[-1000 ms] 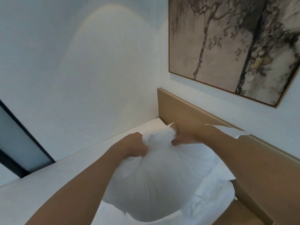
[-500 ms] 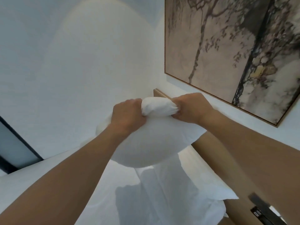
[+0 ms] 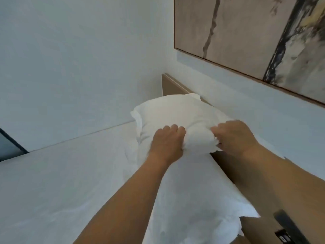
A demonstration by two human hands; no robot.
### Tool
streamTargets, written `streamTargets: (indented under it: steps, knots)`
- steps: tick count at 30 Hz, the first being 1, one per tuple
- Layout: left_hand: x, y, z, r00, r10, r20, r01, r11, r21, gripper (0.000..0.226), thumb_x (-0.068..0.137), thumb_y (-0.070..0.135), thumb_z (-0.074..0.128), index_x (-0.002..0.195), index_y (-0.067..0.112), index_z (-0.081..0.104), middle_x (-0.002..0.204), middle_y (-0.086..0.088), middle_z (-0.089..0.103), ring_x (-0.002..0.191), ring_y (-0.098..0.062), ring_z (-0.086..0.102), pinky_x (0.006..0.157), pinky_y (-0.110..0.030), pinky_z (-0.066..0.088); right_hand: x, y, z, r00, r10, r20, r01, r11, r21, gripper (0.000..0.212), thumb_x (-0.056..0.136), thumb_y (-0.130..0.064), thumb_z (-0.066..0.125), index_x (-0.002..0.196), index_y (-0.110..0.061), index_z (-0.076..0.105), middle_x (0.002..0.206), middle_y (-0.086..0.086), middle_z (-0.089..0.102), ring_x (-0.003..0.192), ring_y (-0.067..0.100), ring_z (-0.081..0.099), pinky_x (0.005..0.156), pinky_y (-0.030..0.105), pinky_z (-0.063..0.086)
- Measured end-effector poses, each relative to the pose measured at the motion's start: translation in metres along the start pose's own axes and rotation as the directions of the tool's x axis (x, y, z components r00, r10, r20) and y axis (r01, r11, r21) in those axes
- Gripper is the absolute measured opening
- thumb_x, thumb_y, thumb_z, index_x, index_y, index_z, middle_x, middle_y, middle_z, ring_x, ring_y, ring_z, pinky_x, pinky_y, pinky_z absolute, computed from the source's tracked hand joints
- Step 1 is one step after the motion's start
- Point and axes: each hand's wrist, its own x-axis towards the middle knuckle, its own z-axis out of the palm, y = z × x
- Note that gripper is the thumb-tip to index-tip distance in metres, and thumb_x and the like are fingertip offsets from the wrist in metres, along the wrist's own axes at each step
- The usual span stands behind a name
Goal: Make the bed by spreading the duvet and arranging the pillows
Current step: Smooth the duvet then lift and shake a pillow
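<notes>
Now the near pillow lies flat along the headboard, partly covered by both forearms. Beyond it, the left hand and right hand clench a bunched end of the far pillow, which has come down from mid-air half a second ago to the bed's far corner. Placement is probably nearly done. Its underside contact is hidden; the duvet and painting are cropped.

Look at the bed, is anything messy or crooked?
A little. The far pillow sits at an angle in the corner by the headboard, bunched where the left hand and right hand grip it. The near pillow lies rumpled. Nothing looks torn or spilled.
</notes>
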Motion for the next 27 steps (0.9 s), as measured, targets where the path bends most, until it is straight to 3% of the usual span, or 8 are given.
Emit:
streamTargets:
  steps: [3,6,10,14,18,20,23,27]
  knots:
    - [-0.086,0.042,0.153,0.941,-0.031,0.336,0.060,0.995,-0.077,0.040,0.070,0.025,0.065,0.106,0.016,0.051,0.103,-0.007,0.055,0.091,-0.031,0.055,0.067,-0.035,0.033,-0.075,-0.052,0.141,0.889,0.119,0.442,-0.106,0.993,-0.054,0.017,0.083,-0.025,0.056,0.097,-0.029,0.065,0.095,-0.002,0.069,0.086,0.023,0.068,0.072,0.031,0.049]
    - [-0.154,0.074,0.256,0.932,0.012,0.362,0.026,0.995,-0.099,0.048,0.054,0.036,0.068,0.095,0.017,0.052,0.092,-0.004,0.055,0.080,-0.029,0.056,0.064,-0.034,0.039,-0.130,-0.095,0.251,0.785,0.192,0.589,-0.223,0.975,-0.020,0.029,0.091,-0.024,0.049,0.117,-0.030,0.061,0.117,-0.006,0.066,0.106,0.019,0.064,0.084,0.029,0.049]
    - [-0.173,0.098,0.301,0.994,0.058,0.088,-0.058,0.998,-0.012,0.046,0.054,0.039,0.068,0.089,0.016,0.050,0.087,-0.004,0.055,0.074,-0.028,0.053,0.060,-0.031,0.032,-0.155,-0.097,0.308,0.822,0.276,0.499,-0.300,0.953,-0.033,0.032,0.090,-0.039,0.051,0.119,-0.030,0.060,0.118,-0.006,0.065,0.107,0.019,0.063,0.082,0.032,0.048]
    - [-0.186,0.116,0.294,0.994,-0.100,-0.040,0.103,0.992,0.071,0.056,0.058,0.040,0.065,0.104,0.015,0.046,0.101,-0.006,0.048,0.089,-0.029,0.046,0.070,-0.037,0.031,-0.192,-0.101,0.304,0.932,0.322,0.164,-0.318,0.947,-0.054,0.030,0.084,-0.035,0.051,0.112,-0.024,0.054,0.109,0.000,0.063,0.097,0.023,0.061,0.074,0.032,0.041]
    - [-0.207,0.120,0.281,0.984,-0.176,-0.005,0.175,0.976,0.130,0.074,0.061,0.045,0.061,0.125,0.015,0.040,0.124,-0.008,0.041,0.112,-0.032,0.041,0.091,-0.049,0.033,-0.227,-0.099,0.289,0.955,0.290,0.068,-0.289,0.957,-0.022,0.057,0.067,-0.028,0.063,0.118,-0.015,0.041,0.113,0.009,0.046,0.097,0.030,0.048,0.082,0.037,0.036]
    - [-0.213,0.117,0.277,0.978,-0.206,0.034,0.198,0.967,0.157,0.085,0.068,0.051,0.057,0.140,0.020,0.025,0.143,-0.008,0.023,0.135,-0.032,0.022,0.105,-0.066,0.016,-0.230,-0.099,0.286,0.970,0.243,0.006,-0.243,0.968,0.068,0.078,0.063,-0.020,0.067,0.132,-0.017,0.031,0.128,0.013,0.041,0.112,0.035,0.045,0.097,0.042,0.037]
    - [-0.223,0.117,0.281,0.956,-0.290,0.044,0.281,0.950,0.138,0.097,0.073,0.057,0.055,0.149,0.030,0.002,0.155,-0.005,-0.004,0.145,-0.030,-0.009,0.103,-0.075,0.000,-0.226,-0.118,0.289,0.979,0.189,-0.081,-0.181,0.979,0.093,0.098,0.066,-0.008,0.063,0.152,-0.014,0.017,0.153,0.018,0.022,0.140,0.040,0.024,0.116,0.050,0.016]
    - [-0.232,0.118,0.281,0.942,-0.320,0.099,0.306,0.942,0.138,0.102,0.075,0.058,0.053,0.150,0.032,-0.010,0.159,-0.004,-0.014,0.145,-0.032,-0.019,0.103,-0.075,0.002,-0.224,-0.141,0.294,0.968,0.252,-0.011,-0.248,0.961,0.125,0.104,0.070,-0.010,0.061,0.154,-0.016,0.000,0.160,0.014,-0.001,0.147,0.035,-0.002,0.117,0.047,-0.008]
